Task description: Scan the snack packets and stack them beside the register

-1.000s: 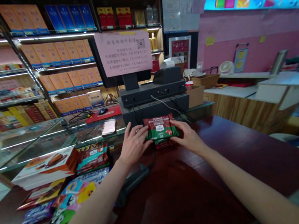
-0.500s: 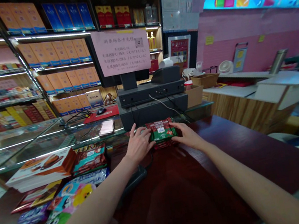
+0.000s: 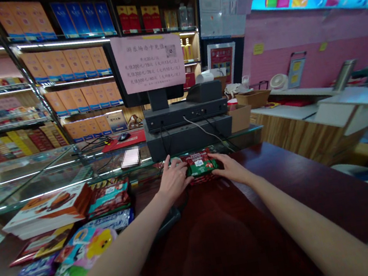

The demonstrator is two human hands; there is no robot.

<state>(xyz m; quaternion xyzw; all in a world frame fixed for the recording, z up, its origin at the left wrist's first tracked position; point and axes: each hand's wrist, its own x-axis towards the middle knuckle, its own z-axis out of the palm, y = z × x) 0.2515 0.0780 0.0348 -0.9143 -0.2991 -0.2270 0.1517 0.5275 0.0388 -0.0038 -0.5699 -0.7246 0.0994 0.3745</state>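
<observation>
Your left hand (image 3: 174, 180) and right hand (image 3: 230, 169) form a narrow grip on the 2 short ends of a green-and-red chocolate bar packet (image 3: 198, 164), holding it from either side. It lies flat on a second, red packet (image 3: 202, 178) on the dark wooden table (image 3: 256, 234), just in front of the black till base (image 3: 189, 138), with its long axis running left to right across your view. A black barcode scanner (image 3: 169, 220) lies just below your left hand, partly hidden by your forearm, and stacked snack packets (image 3: 107, 198) sit further left.
</observation>
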